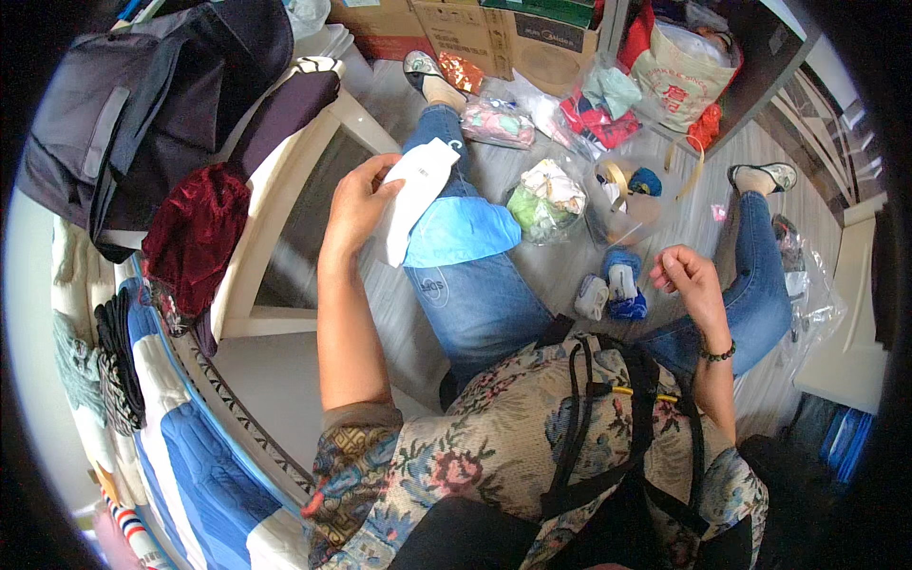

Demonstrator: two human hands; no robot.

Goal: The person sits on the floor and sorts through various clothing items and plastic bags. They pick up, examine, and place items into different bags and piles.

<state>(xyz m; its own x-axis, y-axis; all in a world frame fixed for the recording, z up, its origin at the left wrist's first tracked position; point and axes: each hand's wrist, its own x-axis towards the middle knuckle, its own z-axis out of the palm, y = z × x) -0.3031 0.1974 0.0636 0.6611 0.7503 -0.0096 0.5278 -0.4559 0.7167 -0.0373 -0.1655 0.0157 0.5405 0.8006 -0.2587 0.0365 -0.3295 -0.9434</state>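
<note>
My left hand [362,206] grips the edge of a flat white folded cloth or sock [417,196] between thumb and fingers, above my left thigh. Under it, a light blue cloth [463,231] lies across my left knee. My right hand [687,281] is raised over my other leg, its fingers curled loosely inward, and I see nothing in it. On the floor between my legs are a rolled white sock bundle [592,297] and a rolled blue bundle [624,285]. Farther off lie a clear bag of green and white cloth [547,203] and a clear bag with a yellowish band [630,196].
Bagged pink clothing [499,125] and red clothing [602,125] lie near cardboard boxes [463,43]. A cream tote bag [680,82] stands beside a dark cabinet. At left are a white chair [274,214] with a dark backpack [171,92] and a bed edge. A clear plastic bag [812,306] lies right.
</note>
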